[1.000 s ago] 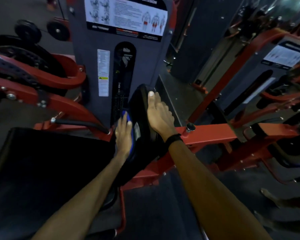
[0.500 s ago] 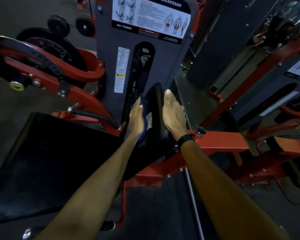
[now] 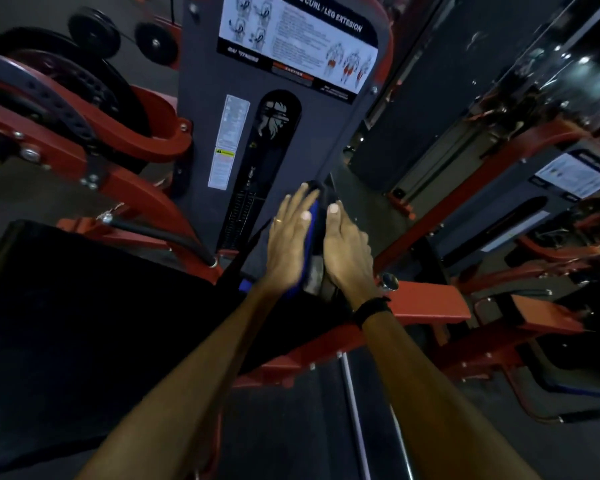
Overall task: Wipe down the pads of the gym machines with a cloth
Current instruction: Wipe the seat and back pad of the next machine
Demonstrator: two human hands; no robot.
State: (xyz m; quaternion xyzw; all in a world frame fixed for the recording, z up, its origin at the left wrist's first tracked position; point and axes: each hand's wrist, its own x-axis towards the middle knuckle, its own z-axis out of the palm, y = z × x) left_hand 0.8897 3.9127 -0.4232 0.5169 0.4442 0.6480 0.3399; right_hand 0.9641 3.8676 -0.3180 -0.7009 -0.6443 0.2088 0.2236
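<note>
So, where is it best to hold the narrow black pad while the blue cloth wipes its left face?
Probably hold the black pad on its right face, coming from the right. It stands edge-on, narrow, so a flat right hand there can brace it against the left hand pressing the blue cloth on the other face. That is how the hands are placed now.

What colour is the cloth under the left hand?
Blue; the cloth shows best in the head view, beside the left hand.

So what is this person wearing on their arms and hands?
Both forearms are bare, with no sleeves or gloves in view. The right wrist carries a black band. The left hand has a thin ring on one of its fingers. The right hand shows no ring.
</note>
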